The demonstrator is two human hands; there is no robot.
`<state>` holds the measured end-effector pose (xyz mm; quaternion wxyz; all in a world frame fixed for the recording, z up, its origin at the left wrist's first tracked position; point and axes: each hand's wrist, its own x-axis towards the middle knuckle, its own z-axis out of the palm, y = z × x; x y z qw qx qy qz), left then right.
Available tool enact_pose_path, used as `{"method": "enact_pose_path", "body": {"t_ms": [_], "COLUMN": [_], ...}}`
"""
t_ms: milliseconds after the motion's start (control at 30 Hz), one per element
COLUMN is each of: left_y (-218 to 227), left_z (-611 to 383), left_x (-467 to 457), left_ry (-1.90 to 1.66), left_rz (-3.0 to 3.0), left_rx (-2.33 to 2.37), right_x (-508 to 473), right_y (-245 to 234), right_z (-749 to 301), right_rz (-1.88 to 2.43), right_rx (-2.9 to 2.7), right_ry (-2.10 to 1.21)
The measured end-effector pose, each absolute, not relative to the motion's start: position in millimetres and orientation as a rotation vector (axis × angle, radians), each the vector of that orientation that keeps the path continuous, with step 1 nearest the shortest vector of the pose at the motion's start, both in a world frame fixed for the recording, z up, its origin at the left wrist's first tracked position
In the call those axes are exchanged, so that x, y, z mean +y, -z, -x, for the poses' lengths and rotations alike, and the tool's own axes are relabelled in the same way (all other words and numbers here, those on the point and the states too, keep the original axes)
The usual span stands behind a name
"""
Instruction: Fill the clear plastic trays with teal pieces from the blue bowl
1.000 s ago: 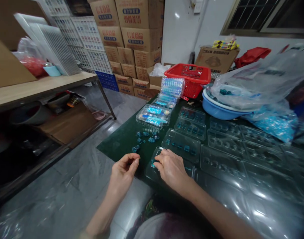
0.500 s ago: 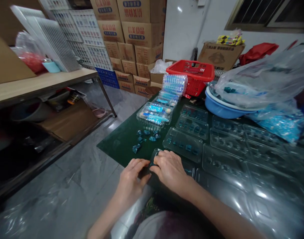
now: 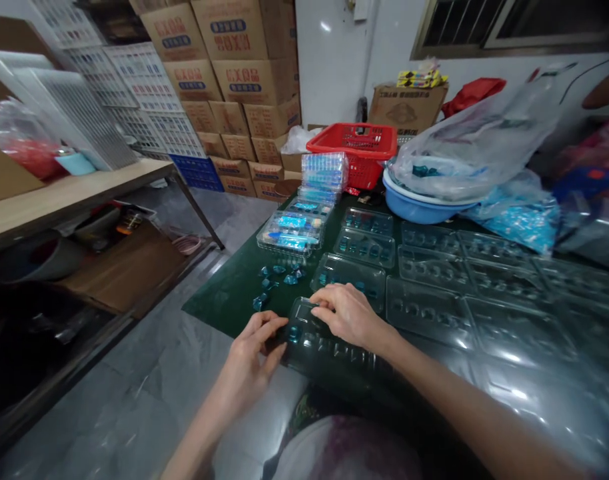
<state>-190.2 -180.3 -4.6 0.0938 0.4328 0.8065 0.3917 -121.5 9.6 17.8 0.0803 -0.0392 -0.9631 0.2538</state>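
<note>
My left hand (image 3: 252,350) rests at the near-left corner of a clear plastic blister tray (image 3: 329,350) on the dark green table (image 3: 224,300), its fingers curled against the tray's edge. My right hand (image 3: 347,313) lies on top of the same tray, fingertips pinched at its far-left rim. A small blue piece (image 3: 294,331) sits in a cavity between the two hands. Several loose blue pieces (image 3: 274,277) lie on the table just beyond the left hand.
More clear trays (image 3: 434,267) cover the table to the right. Stacked filled trays (image 3: 294,230) stand behind the loose pieces. A red basket (image 3: 354,150), a blue basin (image 3: 419,203) under plastic bags, cardboard boxes (image 3: 234,80) and a wooden shelf (image 3: 69,193) surround.
My left hand moved right from the table edge to the tray's corner. Both hands now hold the nearest tray, which has shifted toward me. The view has swung slightly right.
</note>
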Motion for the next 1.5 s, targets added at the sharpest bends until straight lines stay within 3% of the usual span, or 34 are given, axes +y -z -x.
{"method": "enact_pose_path", "body": {"t_ms": [267, 500, 700, 900, 1100, 1300, 1500], "left_y": [20, 18, 9, 7, -3, -7, -1], "left_z": [190, 189, 191, 219, 223, 198, 184], "left_x": [-157, -137, -151, -153, -137, -139, -142], "left_ry": [-1.049, -0.962, -1.202, -1.587, -1.736, -1.891, -1.996], "left_rz": [-1.513, -1.558, -1.295, -0.937, -0.704, -0.578, -0.49], "left_rx": [2.478, 2.516, 2.5, 2.392, 2.32, 1.795, 1.811], "right_x": [18, 30, 23, 33, 25, 1, -16], "right_y": [-12, -12, -6, 3, -10, -24, -21], "right_z": [120, 179, 210, 216, 199, 154, 130], "right_rz": [0.252, 0.242, 0.118, 0.134, 0.15, 0.04, 0.288], "right_rx": [-2.864, -2.884, -2.93, -2.879, -2.695, -2.265, -2.146], "right_ry": [-0.648, -0.49, -0.499, -0.727, -1.091, -1.73, -1.613]}}
